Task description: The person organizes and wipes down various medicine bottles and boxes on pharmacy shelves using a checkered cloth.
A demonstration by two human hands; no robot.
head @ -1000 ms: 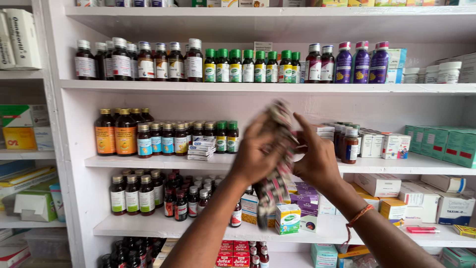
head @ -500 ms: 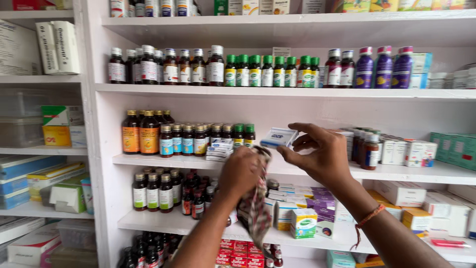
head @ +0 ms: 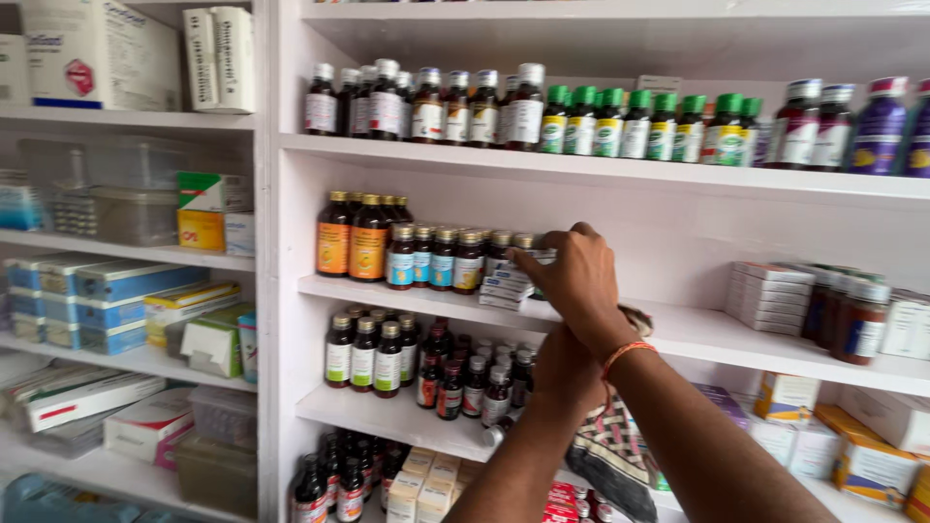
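Mid-frame, my right hand (head: pixel 573 281) has its fingers curled narrow onto the stack of white boxes (head: pixel 508 282), long axis level along the shelf (head: pixel 426 300). Below it, my left hand (head: pixel 567 373) grips the checked cloth (head: pixel 612 455), which hangs down.

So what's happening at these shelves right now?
A person stands at white shelves packed with medicine bottles and boxes. The right hand reaches onto the middle shelf and touches a stack of small white boxes beside brown bottles. The left hand, lower down, holds a dark patterned cloth.
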